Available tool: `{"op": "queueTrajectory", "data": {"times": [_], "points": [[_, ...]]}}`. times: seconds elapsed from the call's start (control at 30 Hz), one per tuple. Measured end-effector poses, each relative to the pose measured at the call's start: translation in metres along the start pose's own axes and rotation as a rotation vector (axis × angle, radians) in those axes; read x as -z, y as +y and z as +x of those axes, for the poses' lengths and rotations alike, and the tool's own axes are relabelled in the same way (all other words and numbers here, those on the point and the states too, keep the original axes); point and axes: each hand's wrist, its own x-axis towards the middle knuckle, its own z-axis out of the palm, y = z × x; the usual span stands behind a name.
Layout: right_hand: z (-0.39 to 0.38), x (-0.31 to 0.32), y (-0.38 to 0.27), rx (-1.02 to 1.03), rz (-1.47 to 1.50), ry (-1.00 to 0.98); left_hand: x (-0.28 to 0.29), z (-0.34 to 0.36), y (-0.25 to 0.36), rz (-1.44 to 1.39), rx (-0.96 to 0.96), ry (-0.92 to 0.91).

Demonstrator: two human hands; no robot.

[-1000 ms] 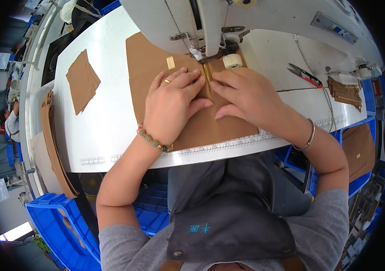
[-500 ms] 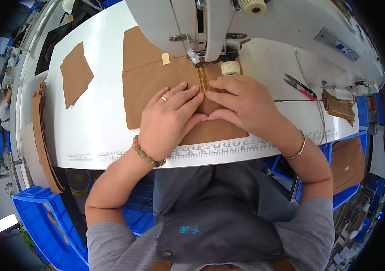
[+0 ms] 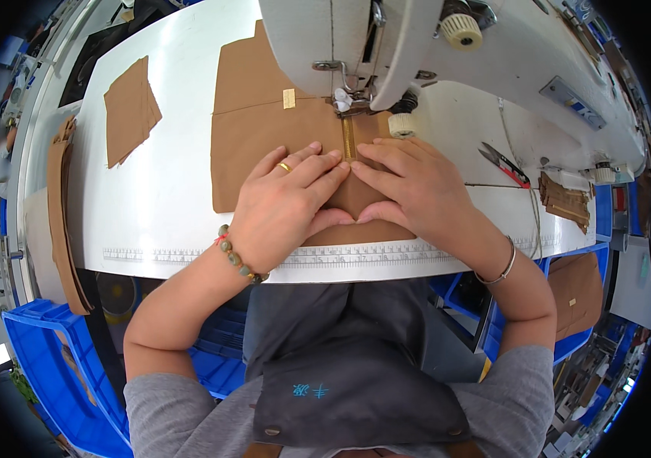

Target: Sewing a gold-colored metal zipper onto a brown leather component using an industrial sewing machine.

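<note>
A brown fabric panel (image 3: 260, 156) lies flat on the white table, its upper part passing behind the head of a sewing machine (image 3: 409, 46). A gold-toothed zipper (image 3: 349, 137) runs through it from the presser foot (image 3: 344, 103) toward me. Flat on the panel left of the zipper is my left hand (image 3: 291, 191), fingers stretched. My right hand (image 3: 417, 179) presses down on the other side, fingers extended too. The index fingertips nearly meet at the zipper's near end, and the thumb tips meet below. A small cream label (image 3: 289, 98) sits on the panel.
Thread snips (image 3: 505, 164) with red handles lie to the right, beside small brown pieces (image 3: 564, 200). More cut brown pieces (image 3: 130, 114) rest on the left. A printed ruler (image 3: 318, 259) follows the table's front edge. Blue bins (image 3: 66, 366) stand below on both sides.
The view has shifted slightly, so the machine head appears further right. Both hands keep nearly the same flat pose on the panel beside the zipper.
</note>
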Motion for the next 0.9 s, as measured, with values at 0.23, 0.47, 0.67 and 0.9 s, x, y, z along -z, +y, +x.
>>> {"op": "queueTrajectory", "data": {"times": [0.23,0.47,0.67,0.9], "points": [[0.012,0.004,0.002,-0.024,-0.109,-0.067,-0.005,0.011,-0.014,0.040,-0.009,0.000],[0.019,-0.006,0.014,-0.080,-0.161,-0.028,-0.012,0.027,-0.030,0.070,-0.014,0.056],[0.017,-0.008,0.019,-0.101,-0.044,-0.009,-0.014,0.028,-0.031,0.083,0.000,0.075],[0.013,-0.007,0.036,-0.482,1.310,0.198,-0.015,0.024,-0.025,0.125,0.004,0.065]]}}
